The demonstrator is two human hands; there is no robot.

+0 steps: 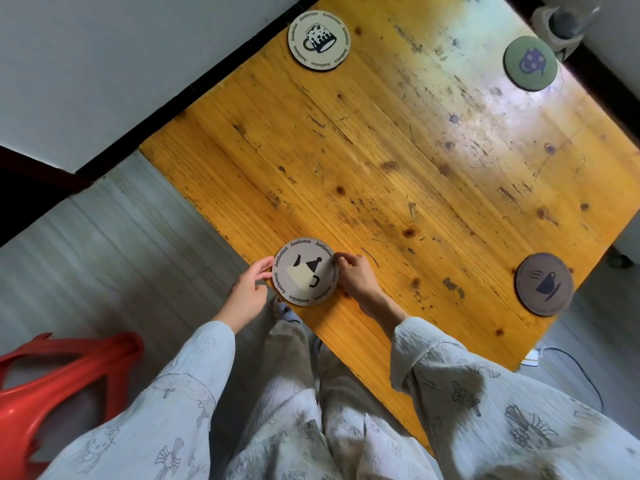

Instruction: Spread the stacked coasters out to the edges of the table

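Note:
A grey round coaster with a teapot drawing [306,271] lies at the near left edge of the wooden table [398,161]. My left hand [247,292] pinches its left rim and my right hand [356,277] pinches its right rim. A cream coaster with a mug drawing [319,38] sits at the far left edge. A green coaster [530,63] rests near the far right corner. A brown coaster with a steaming cup [544,284] lies at the near right edge, slightly over it.
A red plastic chair [52,386] stands on the floor at my lower left. A grey fan base [561,24] stands beyond the table's far right corner. A cable [585,372] runs along the floor at the right. A white wall borders the table's left side.

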